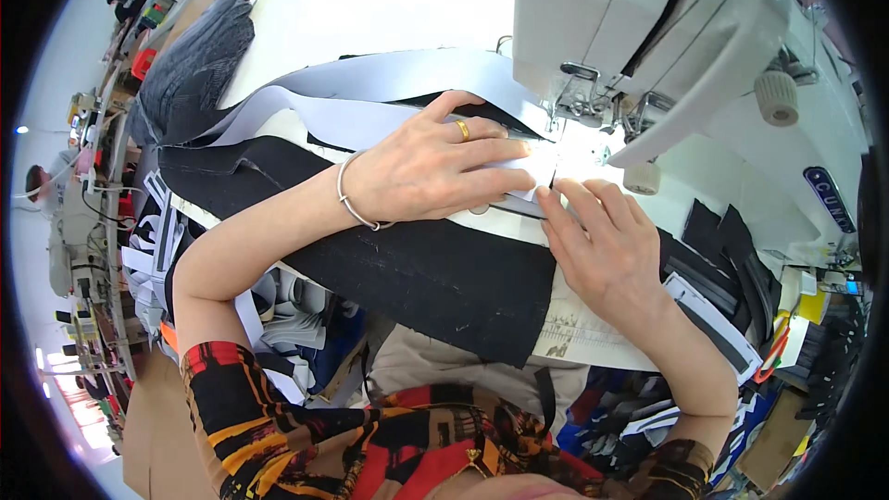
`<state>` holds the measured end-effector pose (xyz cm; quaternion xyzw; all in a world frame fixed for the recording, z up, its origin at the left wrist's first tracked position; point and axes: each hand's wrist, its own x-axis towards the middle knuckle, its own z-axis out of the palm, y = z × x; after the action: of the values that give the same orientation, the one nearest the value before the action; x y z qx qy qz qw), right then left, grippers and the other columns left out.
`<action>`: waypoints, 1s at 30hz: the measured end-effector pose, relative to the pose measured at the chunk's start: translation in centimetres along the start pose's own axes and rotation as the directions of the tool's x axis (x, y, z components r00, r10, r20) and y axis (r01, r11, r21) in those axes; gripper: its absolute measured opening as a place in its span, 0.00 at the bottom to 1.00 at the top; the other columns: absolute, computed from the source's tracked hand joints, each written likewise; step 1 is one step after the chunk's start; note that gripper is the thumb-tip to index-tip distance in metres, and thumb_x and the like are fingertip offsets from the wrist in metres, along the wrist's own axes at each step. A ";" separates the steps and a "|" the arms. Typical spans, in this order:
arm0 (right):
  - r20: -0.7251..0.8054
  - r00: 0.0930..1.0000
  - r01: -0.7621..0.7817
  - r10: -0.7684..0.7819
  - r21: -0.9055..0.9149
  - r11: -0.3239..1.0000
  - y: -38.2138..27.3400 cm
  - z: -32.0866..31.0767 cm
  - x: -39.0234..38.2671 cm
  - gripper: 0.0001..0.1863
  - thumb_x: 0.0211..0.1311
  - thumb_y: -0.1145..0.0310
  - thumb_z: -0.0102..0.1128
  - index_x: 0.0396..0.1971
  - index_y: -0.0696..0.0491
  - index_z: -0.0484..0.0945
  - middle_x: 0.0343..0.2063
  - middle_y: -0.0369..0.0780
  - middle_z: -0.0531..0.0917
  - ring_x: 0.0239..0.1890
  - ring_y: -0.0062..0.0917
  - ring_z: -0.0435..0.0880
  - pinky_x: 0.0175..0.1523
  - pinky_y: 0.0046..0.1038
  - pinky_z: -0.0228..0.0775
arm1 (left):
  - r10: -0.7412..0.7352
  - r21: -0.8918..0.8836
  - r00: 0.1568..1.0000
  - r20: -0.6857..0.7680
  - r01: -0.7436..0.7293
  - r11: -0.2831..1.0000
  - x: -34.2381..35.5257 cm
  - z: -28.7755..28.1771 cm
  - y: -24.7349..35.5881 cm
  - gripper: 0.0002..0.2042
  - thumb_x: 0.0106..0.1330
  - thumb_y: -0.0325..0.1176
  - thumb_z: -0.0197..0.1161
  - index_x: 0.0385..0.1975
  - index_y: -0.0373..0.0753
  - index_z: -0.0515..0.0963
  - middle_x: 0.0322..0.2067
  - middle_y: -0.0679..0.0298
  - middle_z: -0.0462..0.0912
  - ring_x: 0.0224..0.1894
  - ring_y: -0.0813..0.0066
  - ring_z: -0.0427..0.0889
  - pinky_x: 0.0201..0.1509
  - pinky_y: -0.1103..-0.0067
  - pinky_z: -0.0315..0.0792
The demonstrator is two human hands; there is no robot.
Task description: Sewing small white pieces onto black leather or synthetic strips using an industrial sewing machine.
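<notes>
My left hand (435, 167) lies flat on pale grey-white strips (324, 120), its fingers spread and pointing toward the needle area of a white sewing machine (593, 18). Close by, my right hand (607, 241) has thumb and fingertips drawn together at the strip's near edge, just in front of the presser foot. A long black cloth piece (435, 278) runs beneath both forearms and hangs over the table's front edge. Bright lamp glare hides the exact spot under the needle. Dark grey fabric (199, 56) is bunched at the far left end of the strips.
Black cut pieces (722, 250) lie right of my right hand. Orange-handled scissors (773, 352) sit beyond them. Ruler markings (593, 333) show along the table's front edge. Piles of pale scraps (296, 306) fill the space below the table, left of my lap.
</notes>
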<state>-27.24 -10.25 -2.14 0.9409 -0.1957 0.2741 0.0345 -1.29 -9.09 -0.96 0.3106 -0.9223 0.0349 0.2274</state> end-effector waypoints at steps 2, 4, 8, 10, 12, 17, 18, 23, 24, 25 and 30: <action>0.064 0.997 -0.039 0.040 -0.020 0.999 0.1 0.0 -0.1 0.20 0.53 0.71 0.68 0.47 0.60 0.82 0.45 0.41 0.81 0.40 0.28 0.78 0.40 0.29 0.71 | 0.013 0.022 1.000 -0.017 -0.013 1.000 0.3 0.3 -0.4 0.20 0.51 0.34 0.74 0.46 0.47 0.82 0.45 0.65 0.83 0.51 0.67 0.80 0.62 0.62 0.68; 0.062 0.996 -0.058 0.060 -0.020 0.998 0.1 0.1 0.3 0.20 0.54 0.70 0.69 0.47 0.60 0.82 0.46 0.41 0.81 0.43 0.30 0.79 0.41 0.30 0.71 | 0.025 0.046 0.999 -0.031 -0.023 0.999 0.5 0.4 -1.0 0.19 0.51 0.33 0.74 0.45 0.46 0.82 0.44 0.65 0.83 0.50 0.66 0.81 0.61 0.62 0.68; 0.096 0.987 -0.128 0.132 -0.046 0.991 0.2 0.5 0.6 0.21 0.55 0.68 0.69 0.47 0.60 0.81 0.48 0.41 0.81 0.48 0.32 0.80 0.46 0.34 0.71 | 0.045 0.079 0.996 -0.076 -0.039 0.996 1.0 0.8 -2.2 0.14 0.56 0.35 0.71 0.42 0.45 0.81 0.45 0.63 0.85 0.46 0.66 0.84 0.60 0.62 0.68; 0.090 0.986 -0.135 0.139 -0.044 0.990 0.5 0.5 0.6 0.20 0.55 0.67 0.69 0.47 0.60 0.81 0.48 0.41 0.81 0.50 0.33 0.80 0.46 0.34 0.71 | 0.032 0.080 0.997 -0.063 -0.027 0.996 1.3 0.9 -2.4 0.14 0.57 0.36 0.70 0.42 0.46 0.81 0.44 0.62 0.85 0.46 0.67 0.84 0.60 0.63 0.69; 0.088 0.986 -0.135 0.139 -0.048 0.990 0.6 0.5 0.7 0.20 0.56 0.67 0.69 0.47 0.60 0.81 0.48 0.41 0.81 0.51 0.33 0.80 0.47 0.35 0.70 | 0.031 0.078 0.998 -0.061 -0.026 0.997 1.2 0.9 -2.5 0.14 0.57 0.37 0.70 0.42 0.46 0.81 0.45 0.63 0.85 0.46 0.67 0.84 0.61 0.63 0.69; 0.173 0.973 -0.131 0.151 -0.124 0.984 0.7 0.3 0.6 0.24 0.58 0.66 0.67 0.55 0.55 0.78 0.53 0.36 0.79 0.57 0.27 0.77 0.38 0.26 0.77 | 0.033 0.049 0.997 -0.068 -0.030 0.998 1.3 1.0 -2.8 0.13 0.58 0.38 0.70 0.43 0.47 0.81 0.46 0.64 0.85 0.47 0.69 0.84 0.62 0.63 0.69; 0.172 0.974 -0.129 0.149 -0.125 0.984 0.7 0.3 0.7 0.24 0.58 0.66 0.67 0.55 0.55 0.78 0.53 0.36 0.79 0.57 0.27 0.77 0.38 0.26 0.77 | 0.045 0.061 0.997 -0.067 -0.041 0.997 1.2 1.2 -3.0 0.14 0.58 0.38 0.70 0.44 0.47 0.81 0.46 0.65 0.85 0.47 0.69 0.84 0.63 0.63 0.68; 0.168 0.973 -0.136 0.160 -0.145 0.980 0.6 0.4 0.7 0.24 0.57 0.67 0.68 0.55 0.55 0.78 0.52 0.36 0.79 0.57 0.28 0.77 0.40 0.27 0.78 | 0.045 0.042 0.996 -0.071 -0.042 0.998 1.3 1.2 -3.3 0.14 0.59 0.38 0.70 0.44 0.47 0.81 0.47 0.64 0.85 0.48 0.68 0.84 0.62 0.65 0.68; 0.172 0.973 -0.132 0.157 -0.147 0.980 0.6 0.5 0.7 0.24 0.57 0.67 0.68 0.55 0.55 0.78 0.52 0.36 0.79 0.57 0.28 0.77 0.40 0.27 0.78 | 0.031 0.027 0.998 -0.058 -0.029 0.999 1.2 1.2 -3.3 0.13 0.59 0.37 0.70 0.44 0.46 0.81 0.47 0.64 0.85 0.48 0.68 0.84 0.60 0.67 0.70; 0.167 0.973 -0.140 0.161 -0.131 0.981 0.6 0.6 0.7 0.25 0.57 0.67 0.68 0.55 0.55 0.78 0.52 0.36 0.79 0.57 0.29 0.77 0.41 0.27 0.78 | 0.017 0.011 0.999 -0.045 -0.016 1.000 1.0 1.1 -3.3 0.13 0.59 0.36 0.70 0.43 0.46 0.82 0.47 0.64 0.85 0.48 0.68 0.84 0.57 0.69 0.72; 0.204 0.962 -0.150 0.181 -0.155 0.976 0.6 0.6 0.5 0.25 0.56 0.67 0.68 0.55 0.54 0.79 0.53 0.36 0.79 0.57 0.30 0.77 0.43 0.27 0.79 | -0.050 -0.096 0.995 -0.088 0.041 0.995 1.0 1.1 -2.7 0.12 0.56 0.30 0.71 0.41 0.42 0.84 0.46 0.62 0.85 0.46 0.65 0.84 0.49 0.71 0.77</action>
<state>-26.79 -11.06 -2.40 0.9409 -0.2949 0.1574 0.0548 -0.86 -12.05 -1.75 0.3185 -0.9044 0.0003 0.2839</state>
